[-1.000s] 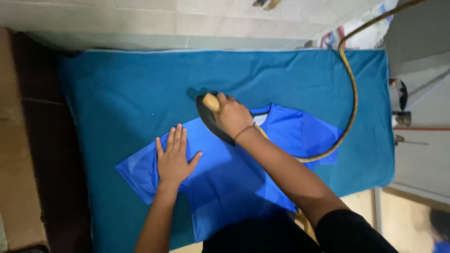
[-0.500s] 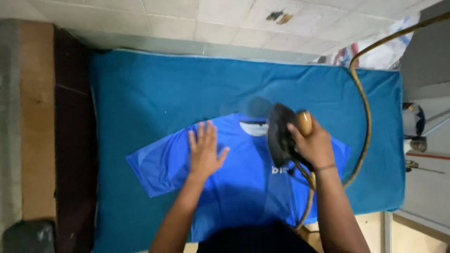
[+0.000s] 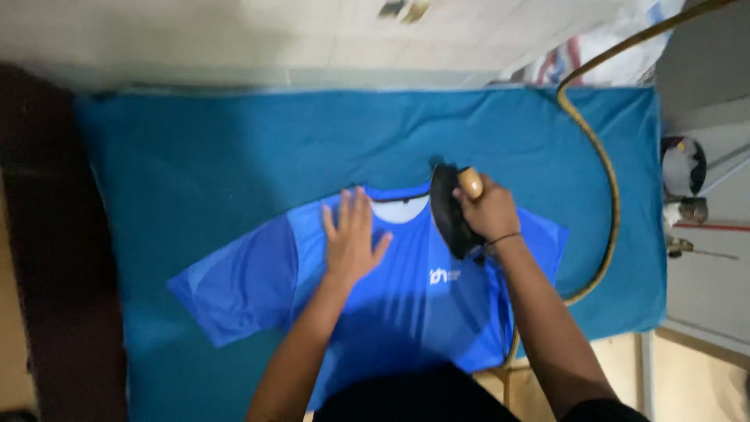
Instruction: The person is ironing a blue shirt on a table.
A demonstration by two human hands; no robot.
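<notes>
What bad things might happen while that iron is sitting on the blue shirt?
The iron sits near the collar of the blue shirt; left resting in one spot, it may scorch the fabric. The left hand lies flat on the shirt close beside the iron, so a sideways slide might burn the fingers. The cord loops across the teal pad beside the right hand and might snag or drag over the shirt.

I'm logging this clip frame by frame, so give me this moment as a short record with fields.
Surface: teal padded cloth
Garment: blue T-shirt, laid flat, collar away from the person
Left hand: open, palm flat on the shirt beside the collar
Right hand: gripping the dark iron by its wooden handle, on the shirt's shoulder
Cord: tan, curving off to the right
</notes>
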